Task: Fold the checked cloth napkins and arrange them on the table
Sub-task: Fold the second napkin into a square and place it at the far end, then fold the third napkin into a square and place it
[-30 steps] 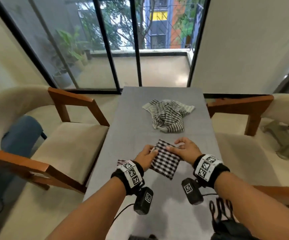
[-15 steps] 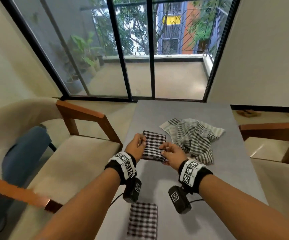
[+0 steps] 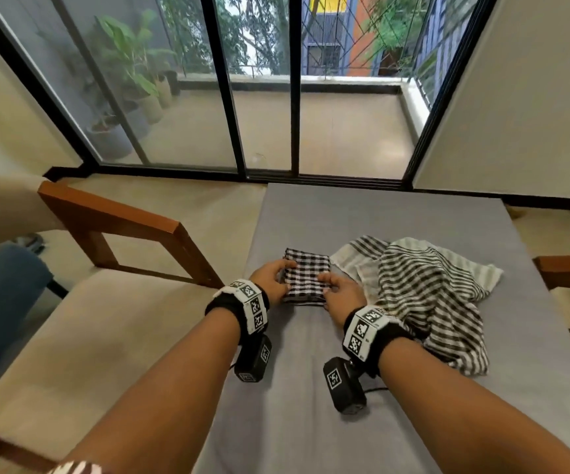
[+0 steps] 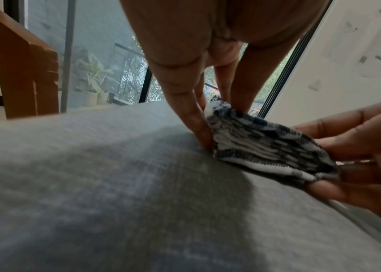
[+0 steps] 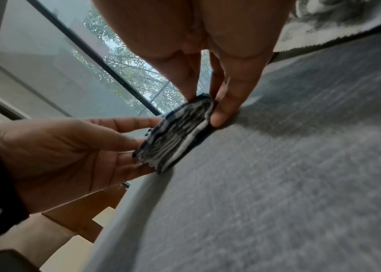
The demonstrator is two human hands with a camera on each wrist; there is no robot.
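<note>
**Two hands on one folded checked napkin**

Two hands meet at a small bundle near the left edge of the grey worktop, which runs away from the person toward black-framed sliding glass doors. Left of the worktop stands a cream-cushioned chair with a brown wooden arm; another wooden arm shows at the right edge.

On the worktop's right half lies a crumpled heap of striped cloth, black and white, spread loosely and just beside the folded piece.

Next in size are the forearms, each with a black wrist strap bearing printed markers and a small black camera block hanging beneath.

The left hand holds the left side of the folded checked napkin, its fingers reaching down along the edge, with the fingertip touching the grey surface. The right hand grips the napkin's near right corner, thumb and fingers pinching the stacked layers. Both wrist views show the napkin's near edge raised slightly off the surface, its layers fanned open a little between the two hands.
</note>
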